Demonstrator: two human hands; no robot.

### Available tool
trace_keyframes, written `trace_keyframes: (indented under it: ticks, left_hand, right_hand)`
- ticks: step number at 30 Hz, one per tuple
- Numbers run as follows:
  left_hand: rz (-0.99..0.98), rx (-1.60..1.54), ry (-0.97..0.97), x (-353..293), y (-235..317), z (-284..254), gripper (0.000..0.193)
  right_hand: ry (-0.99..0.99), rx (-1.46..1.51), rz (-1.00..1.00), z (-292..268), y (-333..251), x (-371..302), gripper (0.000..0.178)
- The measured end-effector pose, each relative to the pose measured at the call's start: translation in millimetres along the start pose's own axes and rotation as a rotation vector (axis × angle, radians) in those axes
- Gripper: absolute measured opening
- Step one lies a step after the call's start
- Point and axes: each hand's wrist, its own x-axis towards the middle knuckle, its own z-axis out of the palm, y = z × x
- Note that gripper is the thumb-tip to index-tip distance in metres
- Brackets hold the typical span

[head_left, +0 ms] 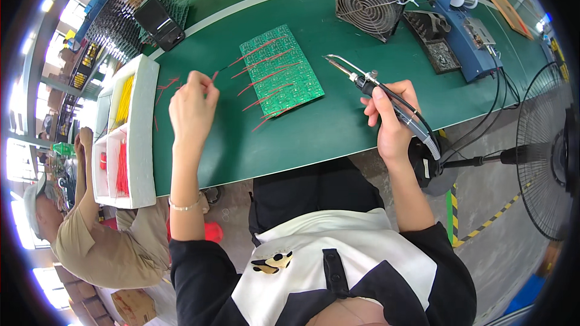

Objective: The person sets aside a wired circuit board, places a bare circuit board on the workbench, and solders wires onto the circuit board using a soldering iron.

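Note:
My left hand [193, 105] is closed in a pinch left of the green circuit board panel [296, 78]. A short red piece of thin wire [215, 75] shows at its fingertips; a fine dark line runs from there toward the board, too small to make out. Several red wires [266, 76] lie in rows across the panel, their ends sticking out past its left edge. My right hand [396, 121] is wrapped round a soldering iron [364, 83] with a solder feed tube along it. Its tip points up and left, right of the panel and apart from it.
A white foam box [142, 139] with yellow and red wires stands at the left, near loose red wires [166, 87]. A square fan [370, 3] and a blue solder feeder [468, 36] stand at the back right. A standing fan [547, 151] is right; another person [103, 241] sits left.

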Motion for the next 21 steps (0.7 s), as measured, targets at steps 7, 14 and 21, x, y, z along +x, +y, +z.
trace_keyframes:
  ticks: [7,14,21]
  left_hand:
    - [0.476,-0.390,0.071,-6.9,67.8,5.5,0.010]
    - [0.651,-0.373,0.080,-9.3,71.8,38.6,0.012]
    - [0.610,-0.452,0.134,-9.8,69.3,49.5,0.013]
  right_hand:
    - [0.013,-0.077,0.014,1.9,-2.6,1.3,0.014]
    - [-0.024,-0.045,0.031,0.9,-3.0,-2.8,0.016]
    - [-0.018,-0.112,0.064,0.6,-5.0,-5.7,0.016]
